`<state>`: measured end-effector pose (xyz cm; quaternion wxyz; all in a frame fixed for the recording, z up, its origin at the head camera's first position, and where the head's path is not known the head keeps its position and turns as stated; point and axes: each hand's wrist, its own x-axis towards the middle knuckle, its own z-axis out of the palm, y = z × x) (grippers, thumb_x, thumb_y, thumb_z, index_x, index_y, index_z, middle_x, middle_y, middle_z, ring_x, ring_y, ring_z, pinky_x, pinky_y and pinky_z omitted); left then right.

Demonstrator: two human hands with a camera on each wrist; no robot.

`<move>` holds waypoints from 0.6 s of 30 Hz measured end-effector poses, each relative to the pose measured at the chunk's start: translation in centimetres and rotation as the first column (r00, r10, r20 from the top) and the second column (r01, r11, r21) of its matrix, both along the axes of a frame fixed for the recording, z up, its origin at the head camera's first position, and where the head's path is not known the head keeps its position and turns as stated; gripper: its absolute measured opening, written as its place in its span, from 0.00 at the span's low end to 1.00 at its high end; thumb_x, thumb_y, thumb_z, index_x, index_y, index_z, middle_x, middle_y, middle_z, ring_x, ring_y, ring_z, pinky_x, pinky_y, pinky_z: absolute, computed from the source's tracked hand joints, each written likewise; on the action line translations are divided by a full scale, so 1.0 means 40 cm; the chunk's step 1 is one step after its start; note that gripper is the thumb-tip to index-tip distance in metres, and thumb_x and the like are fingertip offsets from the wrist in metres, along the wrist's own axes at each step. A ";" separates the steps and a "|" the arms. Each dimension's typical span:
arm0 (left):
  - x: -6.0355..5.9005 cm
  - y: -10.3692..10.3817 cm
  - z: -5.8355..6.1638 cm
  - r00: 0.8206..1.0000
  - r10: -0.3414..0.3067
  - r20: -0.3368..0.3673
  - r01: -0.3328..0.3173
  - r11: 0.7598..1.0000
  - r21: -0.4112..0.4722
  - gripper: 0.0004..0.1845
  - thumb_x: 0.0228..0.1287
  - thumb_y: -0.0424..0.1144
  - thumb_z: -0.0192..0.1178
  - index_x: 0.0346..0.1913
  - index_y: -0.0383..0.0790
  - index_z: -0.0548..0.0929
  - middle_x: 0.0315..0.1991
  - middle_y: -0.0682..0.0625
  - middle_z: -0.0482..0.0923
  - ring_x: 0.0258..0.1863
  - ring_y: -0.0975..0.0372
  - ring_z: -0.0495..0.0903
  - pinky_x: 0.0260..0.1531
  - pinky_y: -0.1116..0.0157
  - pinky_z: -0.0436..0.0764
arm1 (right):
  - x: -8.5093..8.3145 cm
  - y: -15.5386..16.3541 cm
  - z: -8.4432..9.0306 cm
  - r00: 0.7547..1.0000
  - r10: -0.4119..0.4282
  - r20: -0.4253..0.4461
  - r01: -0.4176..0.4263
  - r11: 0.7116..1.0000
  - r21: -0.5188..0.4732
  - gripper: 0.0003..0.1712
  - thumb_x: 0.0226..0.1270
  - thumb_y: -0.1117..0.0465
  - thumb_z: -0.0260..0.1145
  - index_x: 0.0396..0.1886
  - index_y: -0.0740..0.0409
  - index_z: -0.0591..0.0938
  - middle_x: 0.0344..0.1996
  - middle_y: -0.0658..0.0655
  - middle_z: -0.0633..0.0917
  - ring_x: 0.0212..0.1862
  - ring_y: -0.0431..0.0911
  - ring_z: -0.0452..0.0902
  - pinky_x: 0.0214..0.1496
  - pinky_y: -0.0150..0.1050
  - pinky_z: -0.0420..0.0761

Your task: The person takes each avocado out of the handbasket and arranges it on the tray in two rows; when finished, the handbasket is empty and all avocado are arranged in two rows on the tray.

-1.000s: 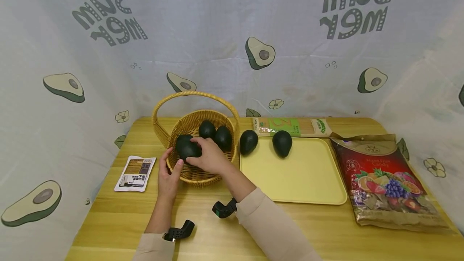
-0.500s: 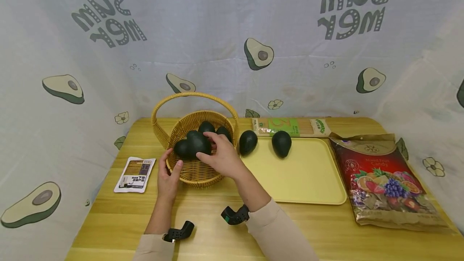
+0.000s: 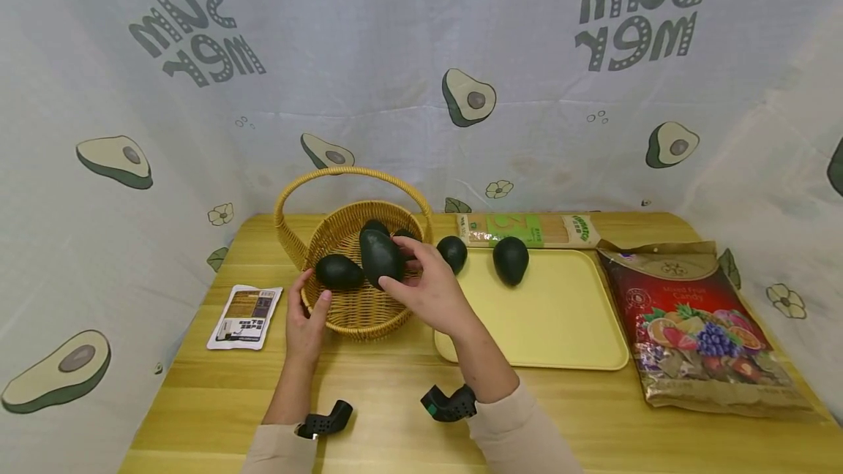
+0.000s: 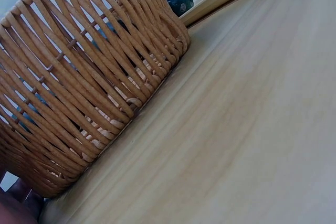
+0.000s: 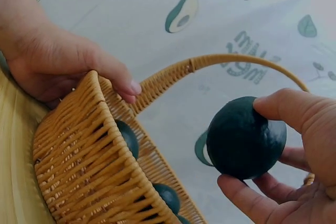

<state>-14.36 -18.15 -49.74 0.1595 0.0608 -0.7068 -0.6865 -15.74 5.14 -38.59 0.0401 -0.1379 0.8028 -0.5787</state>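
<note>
My right hand pinches a dark green avocado between thumb and fingers. In the head view it hangs over the right part of the yellow wicker basket; the right wrist view shows this held avocado raised above the rim. My left hand grips the basket's left rim, thumb on the inner side. Another avocado lies inside near that thumb. Farther back in the basket, an avocado and part of one more show behind the held one.
A yellow tray stands right of the basket, with an avocado at its left corner and an avocado along its back edge. Behind lies a noodle pack. A candy bag is far right, a white packet left.
My right hand has lifted the avocado from beside my left thumb and carried it rightward. The avocado it lay against stays in the basket. The left hand has kept its place on the rim.
</note>
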 end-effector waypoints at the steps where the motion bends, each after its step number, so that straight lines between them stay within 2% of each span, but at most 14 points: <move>1: 0.000 0.000 0.001 1.000 -0.001 0.002 0.001 1.000 0.001 0.28 0.74 0.33 0.56 0.74 0.40 0.65 0.76 0.45 0.61 0.79 0.54 0.55 0.75 0.60 0.56 | 0.003 0.007 0.001 1.000 -0.003 0.004 0.003 1.000 -0.007 0.39 0.64 0.58 0.75 0.74 0.48 0.71 0.64 0.57 0.73 0.58 0.53 0.77 0.55 0.46 0.84; 11: 0.000 0.002 -0.002 1.000 0.007 0.004 -0.007 1.000 0.001 0.28 0.74 0.33 0.57 0.74 0.40 0.66 0.76 0.45 0.61 0.79 0.55 0.54 0.76 0.62 0.55 | 0.026 0.080 0.014 1.000 0.009 0.011 -0.008 0.999 -0.044 0.41 0.65 0.59 0.75 0.75 0.48 0.69 0.65 0.57 0.70 0.62 0.55 0.75 0.57 0.47 0.84; 18: 0.002 0.002 -0.002 1.000 0.008 0.006 -0.008 1.000 0.005 0.28 0.74 0.33 0.56 0.74 0.39 0.65 0.76 0.45 0.60 0.79 0.54 0.54 0.77 0.56 0.54 | 0.033 0.138 0.026 0.997 -0.037 -0.064 0.036 0.999 -0.023 0.39 0.63 0.61 0.75 0.73 0.51 0.71 0.63 0.60 0.73 0.59 0.56 0.75 0.56 0.50 0.85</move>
